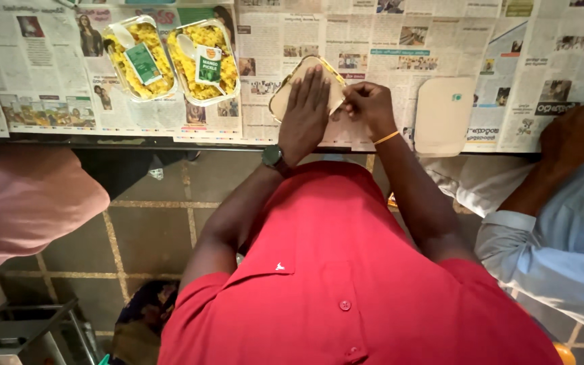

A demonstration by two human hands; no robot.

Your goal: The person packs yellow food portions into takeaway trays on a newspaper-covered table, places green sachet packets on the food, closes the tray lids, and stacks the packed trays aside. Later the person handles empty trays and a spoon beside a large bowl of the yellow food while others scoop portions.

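A tan food container (290, 89) with its lid on lies on the newspaper-covered table (386, 40) right in front of me. My left hand (304, 113) presses flat on top of the lid, fingers together, a dark watch on the wrist. My right hand (368, 107) pinches the container's right edge with curled fingers; a thin orange band circles that wrist. My red shirt fills the lower middle of the view.
Two uncovered trays of yellow rice (140, 57) (204, 61), each with a white spoon and a small sachet, sit at the far left. A loose tan lid (444, 115) lies to my right. A person in a light blue sleeve (555, 230) works at the right; a pink sleeve (21, 203) shows left.
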